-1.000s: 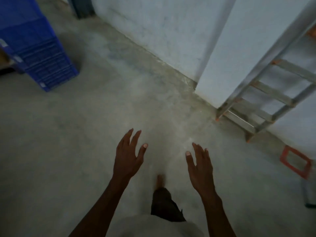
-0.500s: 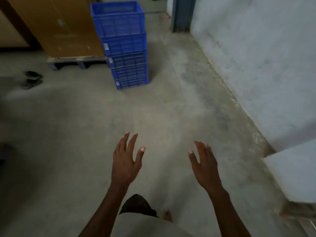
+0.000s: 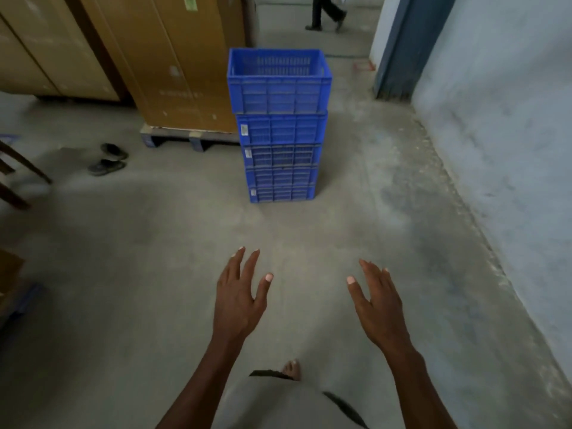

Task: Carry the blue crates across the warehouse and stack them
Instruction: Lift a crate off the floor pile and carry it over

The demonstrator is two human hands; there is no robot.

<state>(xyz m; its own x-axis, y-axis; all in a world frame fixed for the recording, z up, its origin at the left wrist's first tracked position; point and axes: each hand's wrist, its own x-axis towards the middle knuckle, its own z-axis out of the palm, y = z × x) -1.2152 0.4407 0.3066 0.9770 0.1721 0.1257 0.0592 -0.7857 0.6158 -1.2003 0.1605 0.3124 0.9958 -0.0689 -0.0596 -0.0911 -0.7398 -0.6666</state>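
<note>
Evidently the person is walking empty-handed toward the stack of blue crates (image 3: 280, 125) standing on the floor at upper centre. Left hand (image 3: 240, 300) and right hand (image 3: 376, 305) are reaching forward, fingers spread, each grip holding nothing. Next, probably, comes gripping the top crate (image 3: 278, 82) by both sides.

No text can be read: small white labels on the stacked blue plastic crates (image 3: 280, 144) are too blurred

Slatted plastic crates (image 3: 280, 125), rough concrete floor (image 3: 123, 289)
</note>
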